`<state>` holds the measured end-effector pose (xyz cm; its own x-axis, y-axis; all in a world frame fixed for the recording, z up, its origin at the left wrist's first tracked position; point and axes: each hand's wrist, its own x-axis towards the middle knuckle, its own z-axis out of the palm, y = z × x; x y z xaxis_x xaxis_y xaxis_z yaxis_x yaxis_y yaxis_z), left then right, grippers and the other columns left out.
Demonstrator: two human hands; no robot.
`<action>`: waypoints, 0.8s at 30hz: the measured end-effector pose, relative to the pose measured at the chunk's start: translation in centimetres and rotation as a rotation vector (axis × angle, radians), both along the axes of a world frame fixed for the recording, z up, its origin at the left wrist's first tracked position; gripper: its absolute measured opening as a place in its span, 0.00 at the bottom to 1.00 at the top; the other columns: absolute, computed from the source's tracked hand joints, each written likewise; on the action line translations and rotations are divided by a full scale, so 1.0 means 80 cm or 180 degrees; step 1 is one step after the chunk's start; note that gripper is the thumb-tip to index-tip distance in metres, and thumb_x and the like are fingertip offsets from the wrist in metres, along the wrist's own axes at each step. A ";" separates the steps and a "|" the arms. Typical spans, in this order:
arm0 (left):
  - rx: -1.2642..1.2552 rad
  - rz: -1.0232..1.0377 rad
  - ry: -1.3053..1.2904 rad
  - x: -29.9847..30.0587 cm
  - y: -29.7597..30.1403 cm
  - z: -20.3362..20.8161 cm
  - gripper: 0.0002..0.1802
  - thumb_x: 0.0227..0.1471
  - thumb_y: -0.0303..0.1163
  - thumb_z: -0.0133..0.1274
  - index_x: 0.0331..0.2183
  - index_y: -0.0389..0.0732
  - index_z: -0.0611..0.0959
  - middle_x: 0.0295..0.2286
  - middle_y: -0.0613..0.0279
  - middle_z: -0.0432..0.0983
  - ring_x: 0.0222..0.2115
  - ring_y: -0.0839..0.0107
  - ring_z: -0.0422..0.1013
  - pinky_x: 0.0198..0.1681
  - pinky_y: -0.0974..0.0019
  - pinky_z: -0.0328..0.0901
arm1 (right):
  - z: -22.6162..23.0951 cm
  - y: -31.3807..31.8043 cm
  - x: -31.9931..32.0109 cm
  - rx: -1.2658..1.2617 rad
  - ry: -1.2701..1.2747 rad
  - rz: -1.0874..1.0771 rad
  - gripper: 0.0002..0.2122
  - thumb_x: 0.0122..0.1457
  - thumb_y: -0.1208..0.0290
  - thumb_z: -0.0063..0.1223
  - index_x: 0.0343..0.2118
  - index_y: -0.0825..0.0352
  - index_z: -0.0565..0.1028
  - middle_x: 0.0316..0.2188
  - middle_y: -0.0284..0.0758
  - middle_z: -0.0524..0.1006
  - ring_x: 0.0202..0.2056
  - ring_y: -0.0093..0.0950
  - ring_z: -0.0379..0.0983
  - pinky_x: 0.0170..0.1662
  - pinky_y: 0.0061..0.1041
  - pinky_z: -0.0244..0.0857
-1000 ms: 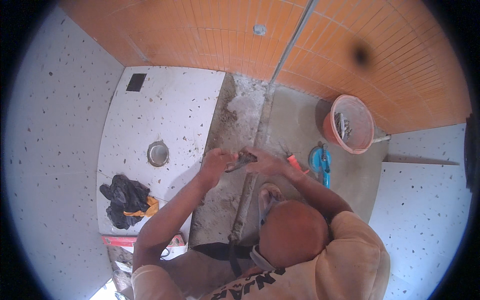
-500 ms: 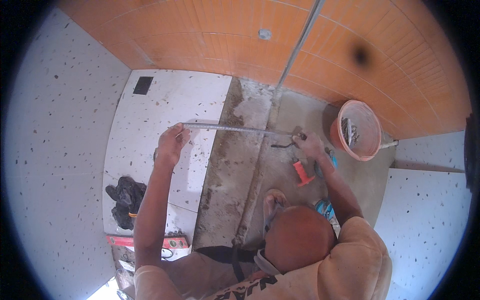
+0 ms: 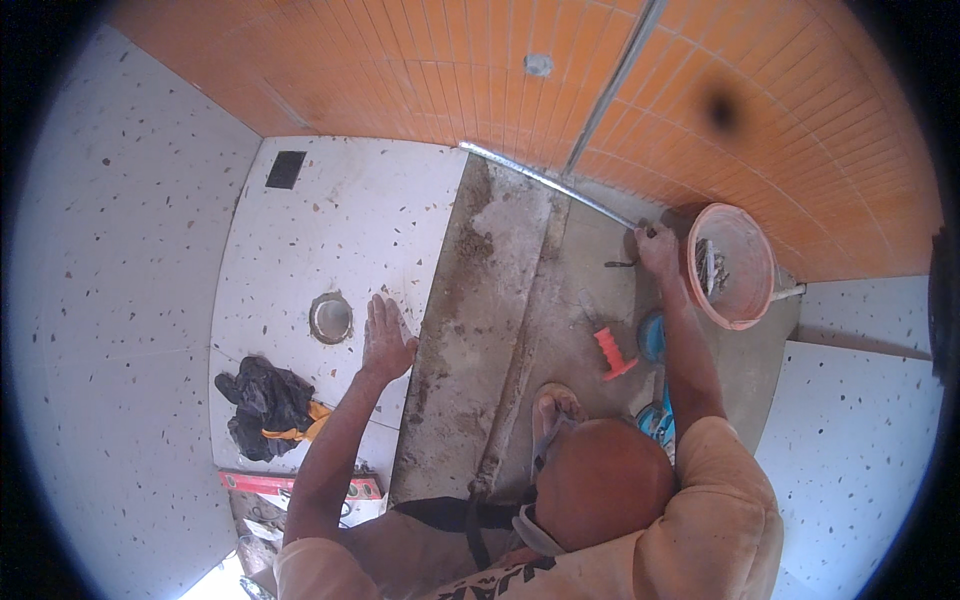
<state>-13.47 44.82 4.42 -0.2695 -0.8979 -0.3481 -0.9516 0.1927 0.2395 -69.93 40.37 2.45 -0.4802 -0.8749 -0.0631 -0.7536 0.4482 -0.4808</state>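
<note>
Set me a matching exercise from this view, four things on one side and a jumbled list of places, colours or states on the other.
1. Left hand
2. Right hand
3. Bucket
4. Crumpled bundle

A. Holding one end of a long silvery strip
B. Black
C. Fingers extended, near the round hole
D. Pinkish orange

Pairs: 1-C, 2-A, 3-D, 4-B

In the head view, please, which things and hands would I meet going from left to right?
Black crumpled bundle, round floor hole, left hand, thin silver strip, right hand, orange bucket.
</note>
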 end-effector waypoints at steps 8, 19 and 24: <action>0.0263 -0.0048 0.0071 -0.013 -0.009 0.006 0.53 0.53 0.40 0.59 0.64 0.25 0.46 0.65 0.29 0.30 0.67 0.34 0.32 0.68 0.43 0.40 | -0.022 -0.032 -0.047 -0.0305 0.0496 0.0024 0.21 0.50 0.57 0.59 0.43 0.67 0.80 0.40 0.56 0.78 0.45 0.53 0.74 0.51 0.46 0.68; 0.0311 0.0068 0.0297 -0.015 -0.008 0.002 0.53 0.53 0.40 0.59 0.66 0.29 0.45 0.67 0.35 0.28 0.68 0.40 0.29 0.69 0.43 0.37 | -0.023 -0.048 -0.072 -0.0338 0.0274 -0.0037 0.17 0.49 0.58 0.57 0.34 0.70 0.78 0.33 0.53 0.79 0.39 0.51 0.76 0.43 0.44 0.68; 0.0330 0.0022 0.0397 -0.021 -0.011 -0.001 0.53 0.53 0.38 0.59 0.66 0.30 0.44 0.67 0.36 0.27 0.68 0.40 0.28 0.69 0.42 0.36 | -0.034 -0.054 -0.104 -0.0325 0.0354 -0.0306 0.16 0.50 0.59 0.55 0.35 0.67 0.80 0.36 0.50 0.80 0.40 0.48 0.77 0.45 0.42 0.69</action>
<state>-15.12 43.94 4.33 -0.3104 -0.8609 -0.4032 -0.9144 0.1545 0.3743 -78.22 36.03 -0.30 -0.5610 -0.8238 0.0818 -0.7607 0.4740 -0.4435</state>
